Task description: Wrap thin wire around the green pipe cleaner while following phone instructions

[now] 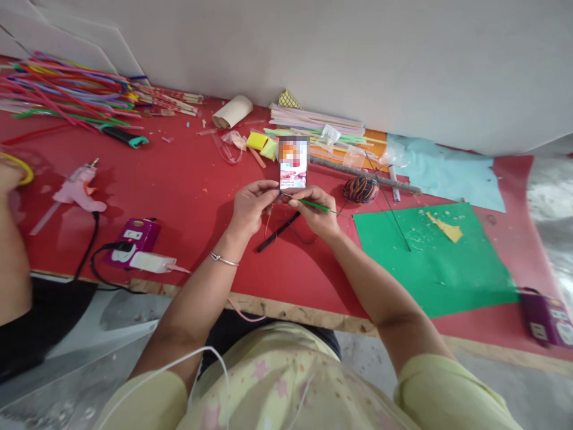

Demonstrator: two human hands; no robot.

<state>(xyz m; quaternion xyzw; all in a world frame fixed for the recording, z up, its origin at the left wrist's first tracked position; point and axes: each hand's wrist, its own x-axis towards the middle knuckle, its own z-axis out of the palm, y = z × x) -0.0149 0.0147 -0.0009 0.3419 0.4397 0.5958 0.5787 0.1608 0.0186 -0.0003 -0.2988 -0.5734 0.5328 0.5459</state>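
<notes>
My left hand (251, 206) and my right hand (317, 210) meet over the red table (188, 179), fingers pinched together. My right hand grips a thin green stick (319, 206) that points right. My left hand pinches its near end, where a bit of orange thread hangs down. A phone (293, 162) stands upright just behind both hands. A black stick (277, 232) lies on the table under my hands. A ball of multicoloured yarn (361, 189) sits to the right of my right hand.
A pink glue gun (78, 188), a purple power strip (134, 237) with a white charger (152, 261) lie at left. Pipe cleaners (67, 89) and straws (317, 122) line the back. Green paper (434, 257) lies at right. Another person's arm (11, 239) is at far left.
</notes>
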